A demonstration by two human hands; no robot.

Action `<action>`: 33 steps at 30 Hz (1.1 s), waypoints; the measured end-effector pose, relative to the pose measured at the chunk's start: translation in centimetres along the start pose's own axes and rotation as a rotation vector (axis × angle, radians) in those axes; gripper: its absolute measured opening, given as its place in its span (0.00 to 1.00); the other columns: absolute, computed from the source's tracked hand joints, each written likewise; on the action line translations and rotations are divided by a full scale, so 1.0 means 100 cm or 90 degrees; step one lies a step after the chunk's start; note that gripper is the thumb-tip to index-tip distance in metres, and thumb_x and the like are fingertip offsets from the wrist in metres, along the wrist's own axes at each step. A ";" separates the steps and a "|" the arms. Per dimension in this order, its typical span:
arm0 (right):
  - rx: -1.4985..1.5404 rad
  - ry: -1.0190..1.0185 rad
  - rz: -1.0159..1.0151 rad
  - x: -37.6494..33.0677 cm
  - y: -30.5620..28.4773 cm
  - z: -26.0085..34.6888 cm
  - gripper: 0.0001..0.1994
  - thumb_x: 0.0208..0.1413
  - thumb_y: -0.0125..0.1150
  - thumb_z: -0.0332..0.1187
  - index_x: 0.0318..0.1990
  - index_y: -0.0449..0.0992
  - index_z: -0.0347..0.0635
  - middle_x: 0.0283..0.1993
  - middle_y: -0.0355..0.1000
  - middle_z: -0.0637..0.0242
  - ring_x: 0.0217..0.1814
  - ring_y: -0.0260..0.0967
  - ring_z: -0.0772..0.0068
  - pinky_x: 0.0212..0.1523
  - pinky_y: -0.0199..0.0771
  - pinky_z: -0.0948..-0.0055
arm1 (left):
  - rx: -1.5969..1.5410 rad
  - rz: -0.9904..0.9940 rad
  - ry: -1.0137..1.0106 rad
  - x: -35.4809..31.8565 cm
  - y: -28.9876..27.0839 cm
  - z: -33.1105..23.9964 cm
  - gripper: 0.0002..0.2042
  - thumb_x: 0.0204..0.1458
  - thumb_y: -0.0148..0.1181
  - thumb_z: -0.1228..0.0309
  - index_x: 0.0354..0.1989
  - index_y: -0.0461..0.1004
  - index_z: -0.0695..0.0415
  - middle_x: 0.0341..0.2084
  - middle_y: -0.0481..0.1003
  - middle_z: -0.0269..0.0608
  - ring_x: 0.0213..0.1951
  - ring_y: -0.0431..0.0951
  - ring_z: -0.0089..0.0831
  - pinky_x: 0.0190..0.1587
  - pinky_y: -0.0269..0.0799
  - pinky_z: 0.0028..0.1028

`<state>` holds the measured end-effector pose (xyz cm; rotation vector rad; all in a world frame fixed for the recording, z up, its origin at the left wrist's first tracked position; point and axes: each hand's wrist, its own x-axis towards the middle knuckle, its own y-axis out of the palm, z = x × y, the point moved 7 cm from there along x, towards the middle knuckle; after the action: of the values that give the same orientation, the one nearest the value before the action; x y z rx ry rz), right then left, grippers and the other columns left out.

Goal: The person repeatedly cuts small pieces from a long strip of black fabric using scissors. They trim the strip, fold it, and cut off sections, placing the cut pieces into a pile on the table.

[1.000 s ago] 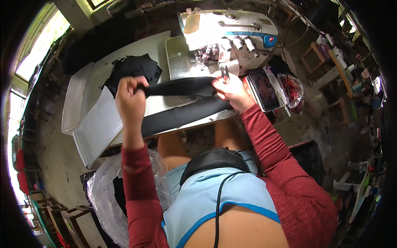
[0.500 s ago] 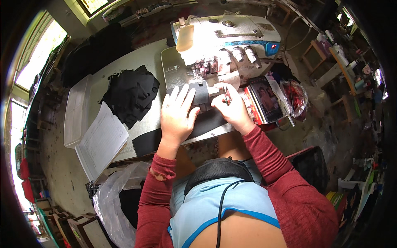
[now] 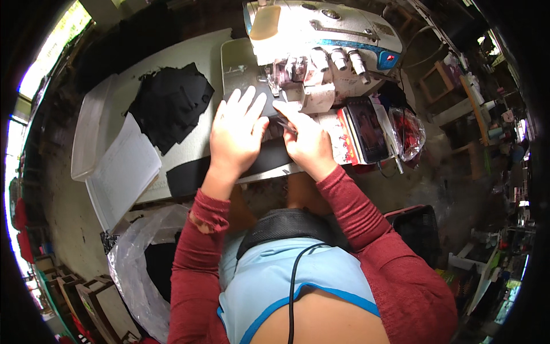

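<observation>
My left hand (image 3: 236,133) lies flat with fingers stretched over a dark grey fabric piece (image 3: 271,107) on the sewing machine's bed. Right beside it, my right hand (image 3: 309,140) is closed, its fingertips at the fabric's right edge. A slim dark tool (image 3: 288,126) sticks out of that hand; its exact kind is hard to make out. The sewing machine (image 3: 349,34), white and blue, stands just beyond, its lamp glaring over the needle area. Under my wrists a long black fabric strip (image 3: 266,159) runs along the table's front edge.
Black cut fabric pieces (image 3: 171,103) are heaped on the left of the table. An open notebook (image 3: 127,169) and a clear plastic bin (image 3: 91,129) sit at its left edge. To the right lie a phone (image 3: 366,129) and a plastic-wrapped red bundle (image 3: 408,135). A clear bag (image 3: 134,269) stands below.
My right hand has moved left, closer to my left hand, and its fingertips reach the fabric's edge beside the needle area. The whole view has shifted slightly. My left hand stays flat on the fabric.
</observation>
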<state>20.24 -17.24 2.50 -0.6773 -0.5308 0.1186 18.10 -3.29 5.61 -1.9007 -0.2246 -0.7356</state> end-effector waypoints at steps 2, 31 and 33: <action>-0.039 -0.010 -0.026 0.000 -0.002 -0.002 0.26 0.43 0.56 0.26 0.54 0.71 0.54 0.36 0.73 0.60 0.32 0.73 0.59 0.34 0.75 0.64 | -0.026 0.028 -0.019 0.009 0.004 0.010 0.17 0.54 0.50 0.66 0.51 0.72 0.57 0.55 0.67 0.50 0.58 0.63 0.50 0.61 0.55 0.46; -0.108 -0.272 -0.150 0.040 -0.009 0.073 0.10 0.49 0.60 0.37 0.39 0.76 0.49 0.35 0.75 0.67 0.33 0.74 0.66 0.34 0.74 0.71 | 0.396 -0.365 0.027 0.039 -0.154 0.103 0.11 0.52 0.57 0.64 0.43 0.78 0.50 0.41 0.77 0.45 0.42 0.77 0.41 0.42 0.72 0.33; 0.036 -0.121 -0.083 0.024 -0.015 0.049 0.13 0.48 0.63 0.37 0.40 0.77 0.43 0.35 0.76 0.64 0.32 0.75 0.71 0.33 0.74 0.74 | 0.406 -0.240 -0.119 0.022 -0.147 0.133 0.11 0.51 0.57 0.59 0.35 0.78 0.50 0.43 0.75 0.47 0.42 0.75 0.46 0.42 0.71 0.38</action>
<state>19.73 -15.00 7.68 -0.5782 -0.7502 0.0761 18.11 14.58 14.51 -1.3208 -0.8492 -0.6292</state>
